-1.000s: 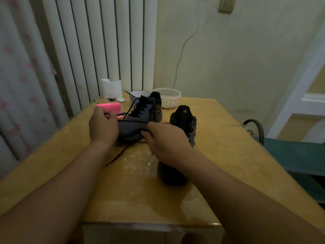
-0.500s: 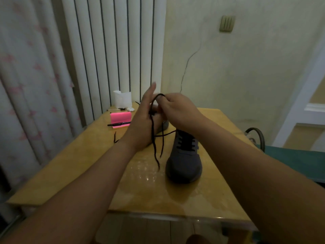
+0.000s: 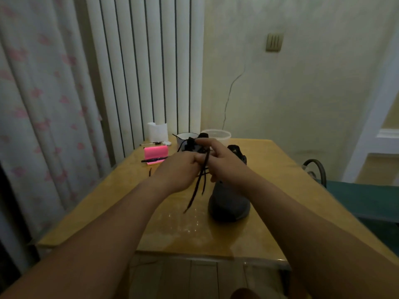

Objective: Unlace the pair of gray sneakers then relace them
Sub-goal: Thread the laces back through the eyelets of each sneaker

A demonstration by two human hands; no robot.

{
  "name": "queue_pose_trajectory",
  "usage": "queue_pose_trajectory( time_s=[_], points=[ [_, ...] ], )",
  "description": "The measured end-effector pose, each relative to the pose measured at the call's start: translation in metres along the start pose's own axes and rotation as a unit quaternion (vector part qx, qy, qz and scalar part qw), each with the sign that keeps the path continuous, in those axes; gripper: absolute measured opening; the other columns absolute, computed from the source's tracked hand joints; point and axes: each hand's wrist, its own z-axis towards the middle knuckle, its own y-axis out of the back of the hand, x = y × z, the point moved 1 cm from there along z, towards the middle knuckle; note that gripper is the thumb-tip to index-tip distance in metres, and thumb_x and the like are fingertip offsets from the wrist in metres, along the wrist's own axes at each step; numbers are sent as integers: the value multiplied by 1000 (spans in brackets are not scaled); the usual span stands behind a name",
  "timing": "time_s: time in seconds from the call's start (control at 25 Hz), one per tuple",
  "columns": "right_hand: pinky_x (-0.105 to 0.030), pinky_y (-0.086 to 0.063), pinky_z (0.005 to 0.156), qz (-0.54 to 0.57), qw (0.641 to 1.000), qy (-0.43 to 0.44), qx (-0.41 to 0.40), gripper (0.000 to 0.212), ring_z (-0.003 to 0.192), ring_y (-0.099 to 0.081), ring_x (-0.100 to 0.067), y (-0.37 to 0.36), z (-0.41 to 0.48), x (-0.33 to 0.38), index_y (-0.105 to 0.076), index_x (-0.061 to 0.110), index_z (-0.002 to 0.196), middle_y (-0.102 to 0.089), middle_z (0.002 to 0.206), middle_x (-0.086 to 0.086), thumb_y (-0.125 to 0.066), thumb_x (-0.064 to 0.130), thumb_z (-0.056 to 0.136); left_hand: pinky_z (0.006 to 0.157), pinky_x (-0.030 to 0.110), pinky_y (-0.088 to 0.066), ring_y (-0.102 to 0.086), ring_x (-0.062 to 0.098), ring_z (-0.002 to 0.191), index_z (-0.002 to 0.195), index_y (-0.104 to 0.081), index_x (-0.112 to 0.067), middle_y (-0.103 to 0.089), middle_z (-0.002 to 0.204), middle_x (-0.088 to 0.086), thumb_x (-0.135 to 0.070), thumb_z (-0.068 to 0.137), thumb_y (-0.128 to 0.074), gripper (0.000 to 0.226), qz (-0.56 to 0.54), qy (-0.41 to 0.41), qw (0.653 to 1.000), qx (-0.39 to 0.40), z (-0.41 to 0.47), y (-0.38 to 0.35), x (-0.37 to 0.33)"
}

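The left hand (image 3: 179, 169), fingers straight up half a second ago, now curls round the black lace (image 3: 199, 182). Both hands have dropped lower, the right hand (image 3: 224, 162) pinching the lace alongside.

Wooden table (image 3: 269, 190), gray sneakers (image 3: 230, 203), pink notepad (image 3: 155, 152)

The room is dimly lit with a yellowish cast. Soft glare is seen on the glossy bench (image 3: 194, 230). The fingers (image 3: 210, 144) are smeared by motion blur; edge lines are bowed.
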Motion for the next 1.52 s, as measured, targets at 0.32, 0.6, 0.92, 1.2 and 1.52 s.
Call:
queue_pose_trajectory(
  time_s=[0.32,0.6,0.92,1.2,1.52],
  points=[
    [-34,-45,59,84,976,-111,-166,52,62,-55,-18,31,20,-27,-75,13,98,-65,69,-1,-41,50,109,59,34,-40,-56,20,63,74,-60,-17,-57,69,2,-55,110,-34,59,43,27,995,86,13,-20,19],
    [-27,-46,66,-130,988,0,-81,42,66,-60,-4,40,37,-34,-77,28,110,-66,74,13,-40,48,110,111,35,-46,-50,11,136,163,-26,-29,-49,150,-5,-23,100,-60,71,-371,39,927,-17,36,-46,-6],
    [-34,-52,82,-431,898,-15,94,26,95,-63,-13,73,67,-53,-77,27,109,-66,96,10,-59,45,102,48,23,-31,-40,9,54,110,-65,-11,-50,75,-2,-26,111,-46,25,-514,168,841,-28,55,-62,24],
    [-22,-43,73,-305,950,11,68,6,88,-60,-4,63,89,-42,-77,26,91,-67,94,10,-76,32,94,43,18,-31,-39,9,51,108,-64,-12,-53,71,-1,-25,112,-47,22,-550,129,822,-73,48,-67,12],
    [-28,-43,74,-37,997,-62,15,30,83,-60,-16,81,67,-38,-80,19,104,-68,90,0,-54,36,105,43,19,-31,-40,12,51,121,-63,-7,-58,72,2,-17,111,-46,22,-540,98,835,-46,47,-65,2]
  ],
)
